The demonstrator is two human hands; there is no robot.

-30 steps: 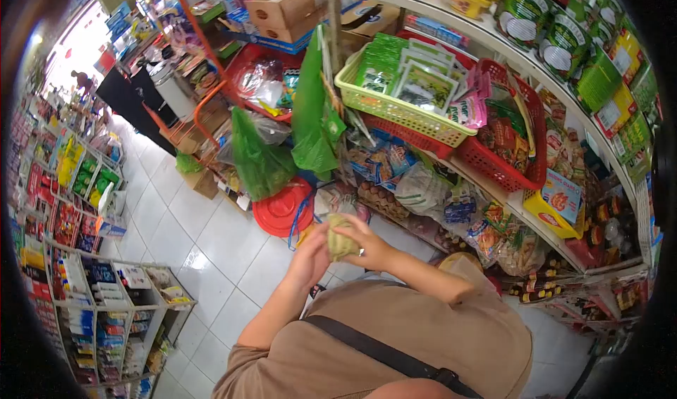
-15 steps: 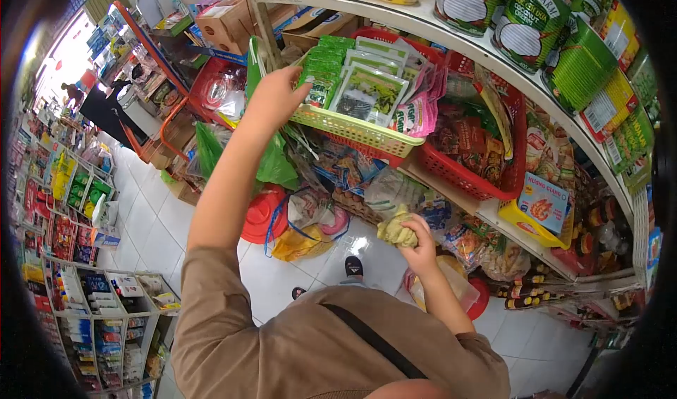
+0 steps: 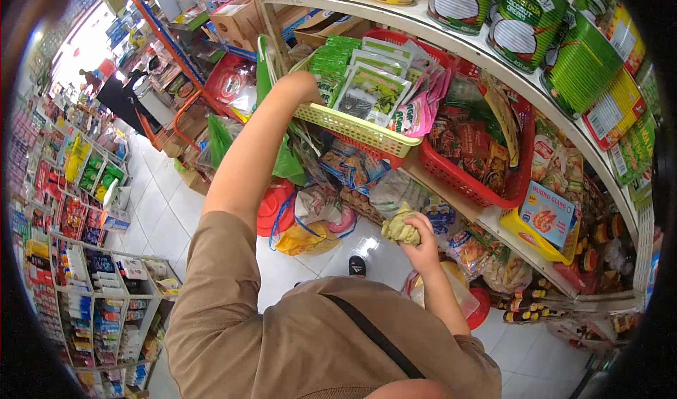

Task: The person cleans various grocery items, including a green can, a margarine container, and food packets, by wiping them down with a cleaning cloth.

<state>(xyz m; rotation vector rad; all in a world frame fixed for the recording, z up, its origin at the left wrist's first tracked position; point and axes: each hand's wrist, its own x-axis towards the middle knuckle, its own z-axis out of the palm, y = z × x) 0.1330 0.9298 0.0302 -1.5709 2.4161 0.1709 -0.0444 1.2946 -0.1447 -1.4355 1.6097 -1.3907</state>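
Observation:
My left hand [image 3: 299,86] is at the left end of a pale yellow-green plastic basket [image 3: 352,125]. Its fingers dip behind the rim and are hidden, so their grip does not show. Green packets [image 3: 330,64] and clear-fronted seed-like packets [image 3: 374,92] stand in rows in that basket, with pink packets [image 3: 416,113] at its right end. Lower down, my right hand [image 3: 423,245] is closed around a crumpled yellowish-green cloth [image 3: 399,226], held in front of my body above the floor.
A red basket [image 3: 522,187] of packets sits to the right, beside a yellow box [image 3: 539,233]. Cans of coconut cream [image 3: 525,28] line the upper shelf [image 3: 416,14]. Bags [image 3: 310,237] and a red lid-like item [image 3: 276,205] lie on the floor below. Another goods rack [image 3: 106,293] stands at left.
My left hand has turned and its fingers have gone down into the basket's left end. My right hand still holds the cloth, nearly in place. The view has shifted slightly.

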